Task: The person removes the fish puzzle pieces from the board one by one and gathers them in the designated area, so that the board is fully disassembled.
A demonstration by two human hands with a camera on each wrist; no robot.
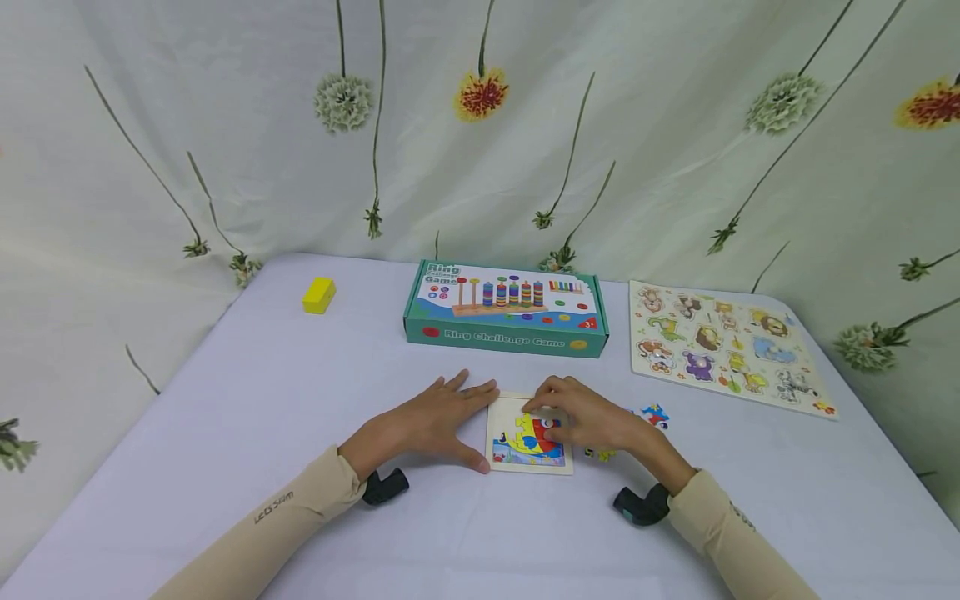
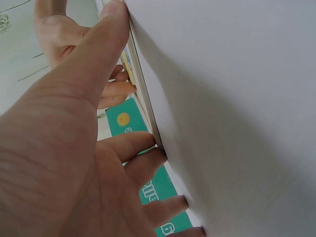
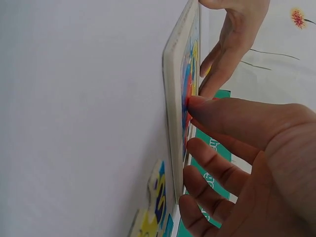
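The left hand [image 1: 435,418] spreads its fingers and touches the side of the flat puzzle [image 1: 502,414]. The right hand [image 1: 581,411] has bent fingers on the picture; I can't tell if they pinch a piece. Behind sits a green box [image 1: 504,310].

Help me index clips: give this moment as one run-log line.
left hand: spread, touching jigsaw board; right hand: touching board's red artwork; loose jigsaw pieces: right of board
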